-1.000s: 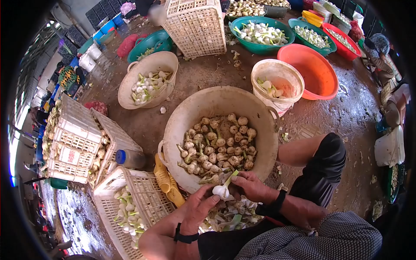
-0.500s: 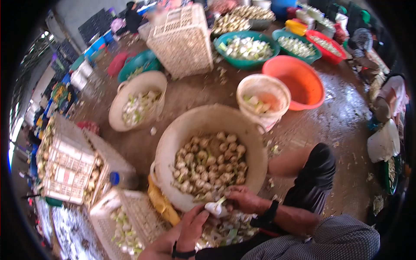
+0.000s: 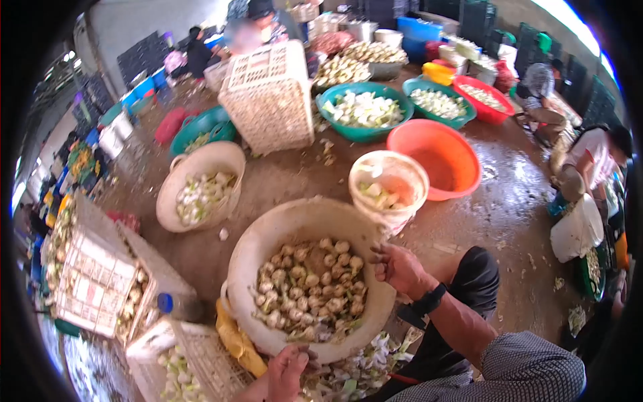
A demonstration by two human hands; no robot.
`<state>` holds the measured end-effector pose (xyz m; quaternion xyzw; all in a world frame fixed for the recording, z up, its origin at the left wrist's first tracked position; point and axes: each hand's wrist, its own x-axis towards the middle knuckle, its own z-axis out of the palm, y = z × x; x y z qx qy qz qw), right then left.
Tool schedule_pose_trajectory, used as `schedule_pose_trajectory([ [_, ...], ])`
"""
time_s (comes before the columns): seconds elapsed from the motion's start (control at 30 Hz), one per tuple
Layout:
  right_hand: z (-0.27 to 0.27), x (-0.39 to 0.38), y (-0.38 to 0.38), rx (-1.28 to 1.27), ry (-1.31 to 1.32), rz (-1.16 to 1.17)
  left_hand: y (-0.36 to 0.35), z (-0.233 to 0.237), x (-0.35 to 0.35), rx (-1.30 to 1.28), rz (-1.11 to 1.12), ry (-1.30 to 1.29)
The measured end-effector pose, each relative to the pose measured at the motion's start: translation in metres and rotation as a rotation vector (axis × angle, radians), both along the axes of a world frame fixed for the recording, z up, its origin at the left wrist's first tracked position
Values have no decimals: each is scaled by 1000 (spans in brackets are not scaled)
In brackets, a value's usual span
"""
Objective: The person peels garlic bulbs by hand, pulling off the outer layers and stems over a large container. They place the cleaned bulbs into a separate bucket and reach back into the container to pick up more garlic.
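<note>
Since the earlier frame, the left hand (image 3: 287, 373), partly curled, grip unclear, and the right hand (image 3: 402, 269), loosely spread, nothing visible in it, had drawn apart, the white bulb gone from sight. Garlic bulbs (image 3: 311, 289) lay in the tub (image 3: 315, 218); either hand catching it could have jolted them. The wet floor (image 3: 502, 204) probably risked slips; a green basin (image 3: 362, 135) and pale wall (image 3: 144, 25) stood beyond.

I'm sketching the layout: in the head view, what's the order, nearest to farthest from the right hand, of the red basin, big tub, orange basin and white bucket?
From the right hand:
1. Big tub, at the hand's left.
2. White bucket, just beyond the tub.
3. Orange basin, behind the bucket, rightward.
4. Red basin, farther back, right.
</note>
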<state>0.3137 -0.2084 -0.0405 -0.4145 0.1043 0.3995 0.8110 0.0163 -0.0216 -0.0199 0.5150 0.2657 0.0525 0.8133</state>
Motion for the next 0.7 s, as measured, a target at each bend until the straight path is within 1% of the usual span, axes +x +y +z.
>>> schedule_pose_trajectory([
  [0.03, -20, -18, 4, -76, -2, -5, 4, -13, -8, 17, 19, -1],
  [0.07, -34, -40, 10, -69, 24, 17, 8, -11, -7, 39, 28, -6],
  [0.1, -44, -61, 15, -190, -31, 114, 8, 3, -5, -31, 83, -51],
  [0.13, -51, -76, 19, -313, -95, 211, 10, 10, -5, 7, 113, -54],
  [0.17, -56, -85, 25, -312, -88, 225, 12, 13, -6, -55, 165, -83],
  [0.2, -61, -91, 30, -316, -149, 326, 14, 14, -6, -118, 214, -117],
  [0.23, -65, -94, 34, -320, -212, 424, 15, 16, -6, -122, 222, -114],
  [0.27, -72, -93, 38, -323, -211, 432, 15, 20, -6, -112, 247, -145],
  [0.3, -83, -90, 44, -387, -247, 485, 16, 23, -8, -102, 273, -176],
  [0.33, -92, -88, 50, -451, -284, 537, 16, 26, -9, -106, 280, -175],
  [0.37, -99, -84, 55, -455, -286, 545, 16, 28, -10, -109, 293, -163],
  [0.43, -102, -75, 63, -530, -445, 675, 16, 29, -12, -121, 309, -152],
  [0.47, -105, -71, 68, -537, -446, 679, 16, 27, -15, -113, 304, -160],
  [0.53, -109, -65, 78, -635, -717, 886, 17, 30, -17, -112, 298, -165],
  [0.57, -121, -57, 83, -642, -711, 888, 18, 36, -19, -42, 265, -135],
  [0.6, -143, -44, 89, -712, -985, 818, 18, 42, -20, 28, 231, -107],
  [0.63, -158, -30, 95, -773, -1262, 735, 18, 48, -20, 21, 231, -107],
  [0.67, -172, -14, 98, -779, -1262, 740, 18, 54, -20, 1, 240, -47],
  [0.7, -181, 3, 102, -931, -1412, 733, 20, 55, -18, -20, 250, 16],
])
